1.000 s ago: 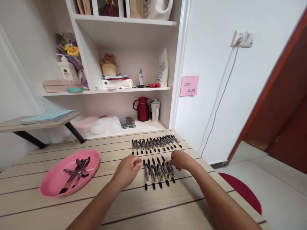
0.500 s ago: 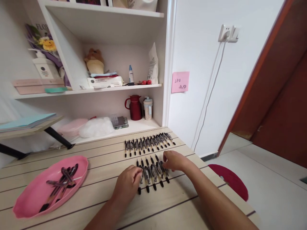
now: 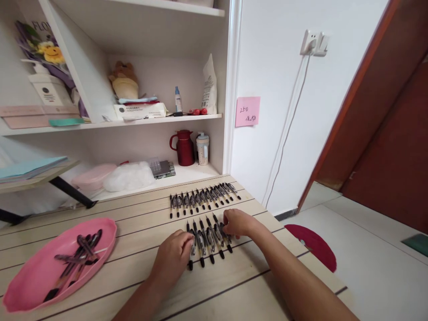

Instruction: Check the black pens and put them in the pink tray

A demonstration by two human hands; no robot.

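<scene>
Two rows of black pens lie on the wooden table (image 3: 234, 285). The far row (image 3: 202, 198) holds several pens side by side. The near row (image 3: 209, 238) is shorter. My left hand (image 3: 174, 258) rests at the left end of the near row, fingers curled against the leftmost pen (image 3: 190, 249). My right hand (image 3: 236, 223) sits at the right end of that row, fingers bent down onto the rightmost pens. A pink oval tray (image 3: 36, 276) at the left holds several more black pens (image 3: 75, 258).
A white shelf unit (image 3: 147, 122) stands behind the table with a red jug (image 3: 182, 147), a cup, bottles, a bag and a plush toy. A pink note (image 3: 247, 111) hangs on the wall. The table's right edge drops to the floor, where a red mat (image 3: 316, 245) lies.
My left hand has slid from just left of the near row onto its leftmost pen. The camera has turned right, so the tray and shelf sit further left in view.
</scene>
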